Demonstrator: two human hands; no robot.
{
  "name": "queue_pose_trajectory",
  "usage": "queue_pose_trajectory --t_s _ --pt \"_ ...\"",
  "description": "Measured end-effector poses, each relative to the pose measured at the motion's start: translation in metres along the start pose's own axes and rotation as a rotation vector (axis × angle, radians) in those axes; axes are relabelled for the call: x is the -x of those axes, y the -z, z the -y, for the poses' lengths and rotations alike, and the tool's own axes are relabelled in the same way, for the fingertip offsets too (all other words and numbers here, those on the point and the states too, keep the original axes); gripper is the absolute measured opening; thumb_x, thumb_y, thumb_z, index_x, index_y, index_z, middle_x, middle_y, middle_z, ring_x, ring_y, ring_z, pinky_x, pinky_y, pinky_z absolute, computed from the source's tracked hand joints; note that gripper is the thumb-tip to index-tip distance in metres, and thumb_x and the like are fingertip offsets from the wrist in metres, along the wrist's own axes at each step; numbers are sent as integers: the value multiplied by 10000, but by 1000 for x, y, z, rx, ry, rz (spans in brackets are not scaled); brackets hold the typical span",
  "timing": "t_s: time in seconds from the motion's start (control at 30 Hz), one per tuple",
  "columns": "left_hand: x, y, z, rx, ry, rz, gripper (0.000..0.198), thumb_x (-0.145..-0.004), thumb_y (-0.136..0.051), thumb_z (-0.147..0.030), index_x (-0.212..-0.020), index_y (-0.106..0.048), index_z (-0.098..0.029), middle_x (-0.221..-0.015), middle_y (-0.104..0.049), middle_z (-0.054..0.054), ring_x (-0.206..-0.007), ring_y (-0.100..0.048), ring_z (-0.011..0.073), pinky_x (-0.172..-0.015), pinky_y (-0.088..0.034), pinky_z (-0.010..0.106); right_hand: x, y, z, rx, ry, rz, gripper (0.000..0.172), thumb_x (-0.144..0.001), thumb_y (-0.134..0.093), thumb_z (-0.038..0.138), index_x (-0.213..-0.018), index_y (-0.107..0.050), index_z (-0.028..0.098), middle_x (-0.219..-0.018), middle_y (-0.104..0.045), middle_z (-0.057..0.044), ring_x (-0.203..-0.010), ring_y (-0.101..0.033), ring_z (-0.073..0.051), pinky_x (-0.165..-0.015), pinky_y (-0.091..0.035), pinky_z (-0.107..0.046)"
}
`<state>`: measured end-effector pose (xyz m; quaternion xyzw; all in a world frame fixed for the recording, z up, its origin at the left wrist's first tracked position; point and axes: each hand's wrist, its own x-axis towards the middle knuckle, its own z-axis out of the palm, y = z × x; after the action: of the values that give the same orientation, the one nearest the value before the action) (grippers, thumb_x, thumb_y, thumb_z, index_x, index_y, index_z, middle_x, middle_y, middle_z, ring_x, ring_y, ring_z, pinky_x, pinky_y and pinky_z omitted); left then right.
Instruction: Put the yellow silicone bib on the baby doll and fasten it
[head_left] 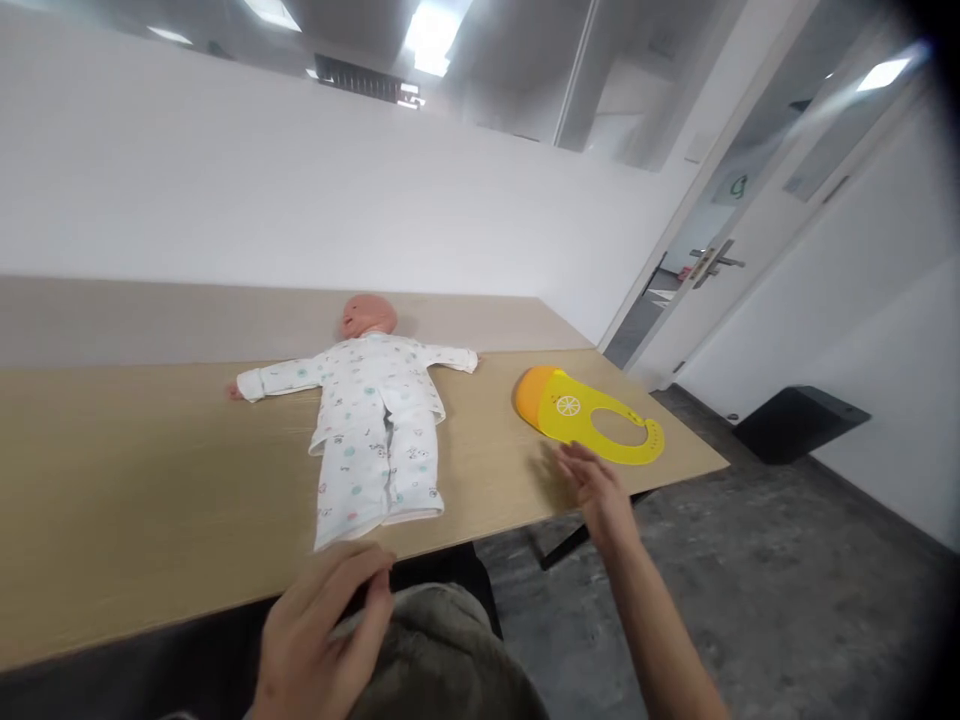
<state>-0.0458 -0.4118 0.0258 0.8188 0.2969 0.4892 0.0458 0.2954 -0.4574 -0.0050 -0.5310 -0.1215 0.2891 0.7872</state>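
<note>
A baby doll (370, 315) lies on its back on the table, arms spread. It wears a white printed long-sleeved top (367, 375) and matching trousers (349, 480). At the table's front edge, just below the trouser legs, is my left hand (322, 630); its fingers are loosely bent, thumb near the fingertips, and nothing shows in them. To the right lies a yellow bib (577, 410) with an orange pocket and a round neck opening. My right hand (596, 490) hovers by the bib's near edge, fingers stretched out and somewhat blurred, holding nothing.
The wooden table (150, 480) runs along a white wall with glass above. Its right corner ends near a door (720, 260). A black panel-like object (799, 425) stands on the grey floor at the right. My lap is below the front edge.
</note>
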Motion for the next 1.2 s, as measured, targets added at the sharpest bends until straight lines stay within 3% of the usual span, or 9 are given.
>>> queue_pose_trajectory --t_s 0.13,0.23,0.37,0.5,0.63,0.7,0.8,0.97,1.2 --pt "-4 -45 27 -179 -179 -38 292 -739 -686 -40 -994 -621 -168 -883 -674 64 -842 -633 211 -837 -514 381 -34 37 39 -165 -192 -283 100 -734 -472 99 -814 -507 149 -867 -667 -121 -850 -705 -188 -722 -615 -270" --pt "-3 -56 42 -282 -185 -92 337 -700 -728 -68 -1002 -629 -182 -917 -681 74 -833 -640 225 -825 -512 397 -33 45 44 -200 -239 -268 99 -756 -448 117 -840 -489 151 -941 -652 -151 -910 -700 -209 -696 -625 -260" --pt "-4 -49 57 -296 -137 -78 288 -713 -727 -188 -983 -633 -222 -986 -692 76 -866 -660 228 -913 -477 422 -23 43 39 -256 -253 -231 259 -748 -447 131 -994 -523 103 -1073 -619 -202 -1048 -659 -245 -770 -625 -287" --pt "-10 -35 74 -161 133 -41 219 -805 -592 -313 -990 -632 -203 -1030 -685 105 -1012 -635 272 -998 -419 463 -29 39 43 -340 -288 -170 367 -754 -439 144 -1108 -500 72 -1162 -577 -220 -1157 -599 -277 -815 -619 -342" --pt "-25 -21 84 -47 748 -94 354 -816 -491 -376 -1058 -629 -157 -1088 -667 103 -1097 -588 307 -1012 -414 482 -33 36 45 -384 -314 -104 396 -775 -442 168 -1150 -477 46 -1181 -558 -230 -1228 -543 -302 -805 -623 -346" --pt "-32 -17 83 15 966 -117 363 -788 -505 -367 -1060 -627 -159 -1111 -670 78 -1087 -602 283 -993 -446 432 -28 35 41 -392 -308 -114 414 -779 -433 159 -1173 -462 36 -1192 -551 -233 -1246 -526 -313 -803 -625 -348" --pt "-36 -16 81 106 1035 -115 391 -771 -518 -382 -1090 -608 -175 -1143 -663 71 -1080 -611 273 -961 -476 394 -22 31 36 -411 -310 -113 447 -780 -433 153 -1211 -439 32 -1214 -544 -238 -1244 -527 -320 -814 -622 -358" --pt "-35 -15 84 104 1025 -47 412 -731 -532 -403 -1066 -616 -178 -1103 -670 85 -1048 -624 290 -960 -483 428 -29 19 37 -487 -311 -114 473 -774 -428 180 -1221 -435 25 -1244 -526 -251 -1254 -518 -320 -823 -613 -367" --pt "-34 -15 84 115 1015 -74 403 -696 -514 -419 -995 -627 -173 -1077 -677 98 -1065 -616 279 -1011 -451 420 -30 16 39 -486 -321 -112 515 -766 -430 178 -1258 -426 29 -1270 -526 -235 -1249 -524 -293 -819 -612 -351"
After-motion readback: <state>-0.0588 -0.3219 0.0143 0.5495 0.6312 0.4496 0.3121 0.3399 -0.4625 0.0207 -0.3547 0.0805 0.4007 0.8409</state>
